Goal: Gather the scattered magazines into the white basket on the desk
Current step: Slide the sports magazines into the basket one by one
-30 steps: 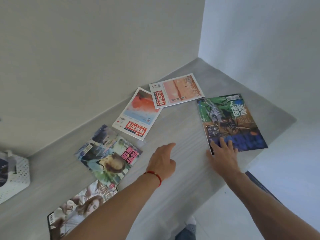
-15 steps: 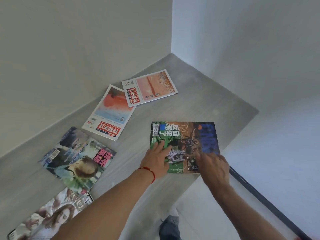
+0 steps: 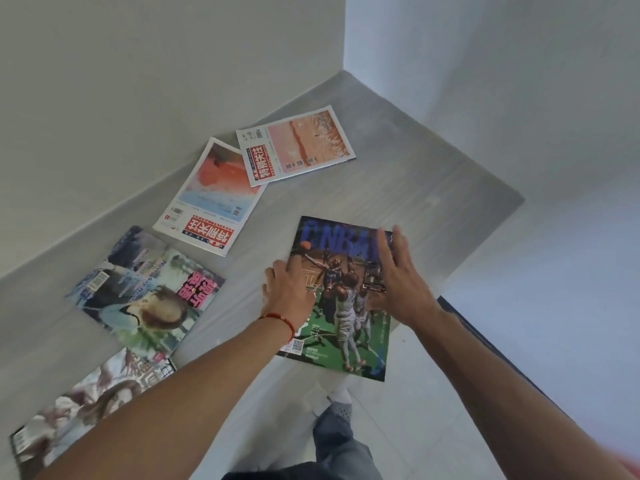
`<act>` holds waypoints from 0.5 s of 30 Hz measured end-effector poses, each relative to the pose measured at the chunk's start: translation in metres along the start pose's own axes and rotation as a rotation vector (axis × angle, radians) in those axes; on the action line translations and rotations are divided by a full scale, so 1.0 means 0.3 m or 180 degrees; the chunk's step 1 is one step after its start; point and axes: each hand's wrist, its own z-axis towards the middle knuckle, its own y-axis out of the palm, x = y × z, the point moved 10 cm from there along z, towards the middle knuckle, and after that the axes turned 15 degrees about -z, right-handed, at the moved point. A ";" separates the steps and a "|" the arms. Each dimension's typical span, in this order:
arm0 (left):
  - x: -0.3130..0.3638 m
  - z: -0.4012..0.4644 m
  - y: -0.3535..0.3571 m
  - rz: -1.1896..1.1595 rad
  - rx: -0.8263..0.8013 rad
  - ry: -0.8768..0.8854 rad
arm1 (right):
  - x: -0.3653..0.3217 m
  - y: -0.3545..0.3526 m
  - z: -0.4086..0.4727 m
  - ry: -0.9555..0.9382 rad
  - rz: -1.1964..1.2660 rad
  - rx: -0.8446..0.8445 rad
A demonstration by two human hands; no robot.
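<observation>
A basketball magazine with a blue and green cover lies at the desk's front edge, its near end hanging over the floor. My left hand rests on its left edge, with the fingers on the cover and the thumb beside it. Fingers spread, my right hand presses on its right edge. Further magazines lie scattered: an orange-covered one at the back, a red and blue one, one with a woman's portrait, and one at the bottom left. The white basket is out of view.
Walls close off the desk at the back and on the right, meeting in a corner. Below the front edge are the pale floor and my foot. A dark strip runs along the floor by the right wall.
The basketball magazine has been dragged from the desk's right end towards me and turned upright. My left hand has come onto it. The view has swung right, so the basket is gone from sight.
</observation>
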 end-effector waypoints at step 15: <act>-0.103 -0.160 -0.234 -0.2491 0.0018 -0.0100 | -0.102 -0.122 -0.099 -0.0073 0.1152 0.0226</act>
